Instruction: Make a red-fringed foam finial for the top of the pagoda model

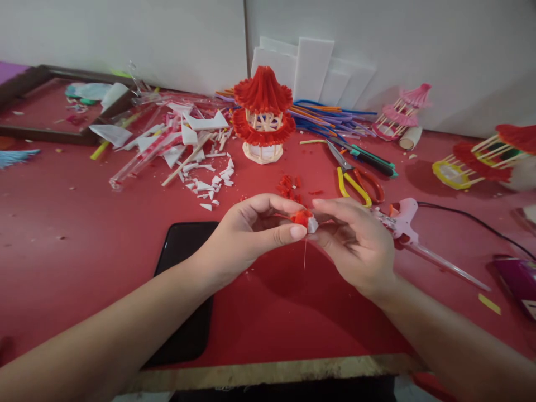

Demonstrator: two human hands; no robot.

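Between my two hands, above the red table, is a small red and white piece [305,219]. My left hand [262,226] pinches its red part between thumb and fingers. The thumb and fingertips of my right hand [355,237] close on its white side. A thin strand hangs below the piece. Small red scraps [290,187] lie just beyond my fingers. Farther back stands a red-roofed model pagoda [263,114] with pale sticks as posts.
A black phone [184,301] lies under my left forearm. Pliers [349,173] and a pink glue gun [404,223] lie right. White scraps [209,178] and wrappers spread left; pipe cleaners [330,117], foam sheets [314,70] and other pagodas [402,111] stand or lie behind.
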